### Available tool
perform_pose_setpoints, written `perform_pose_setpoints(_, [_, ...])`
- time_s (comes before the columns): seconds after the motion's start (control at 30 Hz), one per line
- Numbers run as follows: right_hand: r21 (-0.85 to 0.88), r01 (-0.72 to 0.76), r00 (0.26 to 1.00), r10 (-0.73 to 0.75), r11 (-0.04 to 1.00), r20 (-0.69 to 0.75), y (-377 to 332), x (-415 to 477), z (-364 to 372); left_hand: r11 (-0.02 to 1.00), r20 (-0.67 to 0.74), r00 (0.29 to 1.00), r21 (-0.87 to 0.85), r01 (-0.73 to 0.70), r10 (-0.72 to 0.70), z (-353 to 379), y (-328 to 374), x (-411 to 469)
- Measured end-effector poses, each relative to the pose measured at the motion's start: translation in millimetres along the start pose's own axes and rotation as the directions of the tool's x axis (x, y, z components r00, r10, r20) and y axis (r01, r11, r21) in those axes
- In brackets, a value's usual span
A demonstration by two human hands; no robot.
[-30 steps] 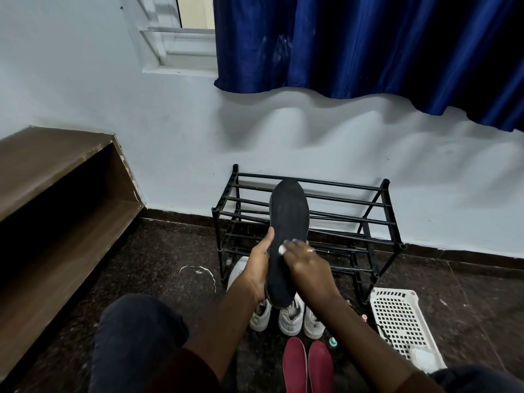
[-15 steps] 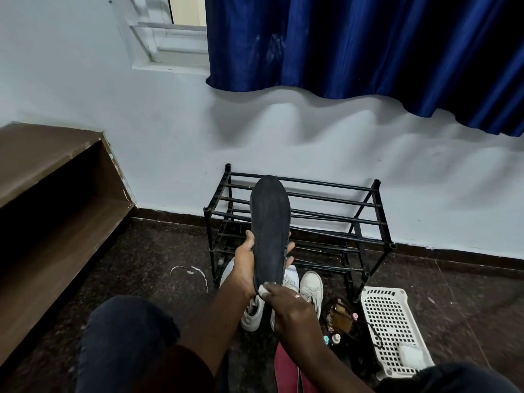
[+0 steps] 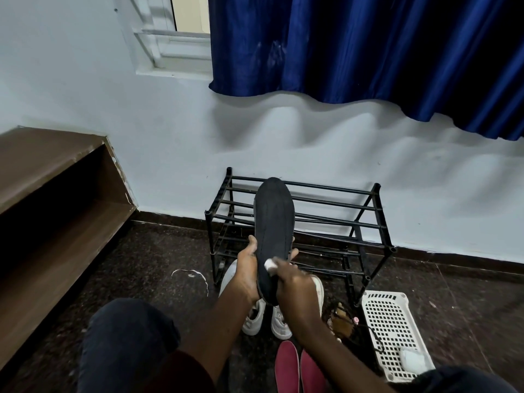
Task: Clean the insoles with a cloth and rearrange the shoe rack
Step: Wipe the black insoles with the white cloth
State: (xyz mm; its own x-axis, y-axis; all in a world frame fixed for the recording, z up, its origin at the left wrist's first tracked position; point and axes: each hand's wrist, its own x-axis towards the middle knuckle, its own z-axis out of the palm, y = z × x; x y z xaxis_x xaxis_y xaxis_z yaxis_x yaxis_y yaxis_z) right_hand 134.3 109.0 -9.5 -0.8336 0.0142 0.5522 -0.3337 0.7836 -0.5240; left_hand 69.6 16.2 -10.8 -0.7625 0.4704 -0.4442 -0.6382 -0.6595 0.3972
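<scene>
Upright insole (image 3: 273, 222), cloth (image 3: 269, 263) against it

Single head-worn view, wide-angle, aimed forward and down from a seated height; shoe rack (image 3: 297, 222) and wall (image 3: 85, 95) seen close ahead.

Black insole (image 3: 273, 222), white cloth (image 3: 269, 263), black rack (image 3: 365, 228), blue curtain (image 3: 368, 52), maroon shoes (image 3: 297, 370).

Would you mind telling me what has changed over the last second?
The right hand, with the white cloth, slid down the black insole toward its heel, then came slightly back up. The left hand kept its grip on the insole, which stayed upright before the shoe rack.
</scene>
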Motion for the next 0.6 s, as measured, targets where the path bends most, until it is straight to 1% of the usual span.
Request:
perform_pose_setpoints(0.07, [0.143,0.012,1.000,-0.013,0.990,0.005,-12.4,-25.5,-0.5,1.000,0.000,1.000,-0.003,-0.026,0.026,-4.1,3.1,1.1])
perform_pose_setpoints(0.1, [0.176,0.026,1.000,-0.027,0.984,0.006,-14.5,-35.2,-0.5,1.000,0.000,1.000,0.007,-0.029,0.029,-5.4,3.5,0.9])
perform_pose_setpoints(0.13, [0.173,0.047,0.999,-0.047,0.984,-0.001,-12.5,-39.6,0.2,0.999,-0.010,0.999,0.015,-0.030,0.031,-5.8,2.8,0.8])
perform_pose_setpoints(0.23, [0.031,0.104,0.995,-0.104,0.994,0.007,6.0,-21.0,4.8,0.999,-0.014,1.000,0.048,-0.007,0.008,-2.1,-3.8,-0.8])
perform_pose_setpoints(0.3, [-0.093,0.088,0.996,-0.085,0.992,0.036,14.1,10.2,5.1,0.996,0.001,1.000,0.081,0.023,-0.023,1.5,-9.4,-3.1])
perform_pose_setpoints(0.33, [-0.123,0.060,0.997,-0.055,0.991,0.051,16.7,26.3,4.3,0.997,0.005,1.000,0.076,0.029,-0.029,2.6,-12.0,-4.2])
perform_pose_setpoints(0.47, [-0.152,-0.001,0.998,0.010,0.988,0.062,27.4,79.2,-6.7,0.995,0.042,0.999,0.097,0.027,-0.031,5.0,-20.6,-8.2])
perform_pose_setpoints(0.53, [-0.142,0.018,0.999,-0.013,0.990,0.041,28.8,85.5,-10.0,0.995,0.065,0.997,0.097,0.039,-0.046,6.7,-21.8,-13.0])
perform_pose_setpoints(0.6, [-0.146,0.081,0.996,-0.076,0.986,0.037,24.9,74.0,-8.7,0.996,0.067,0.997,0.081,0.021,-0.026,6.7,-20.0,-14.4])
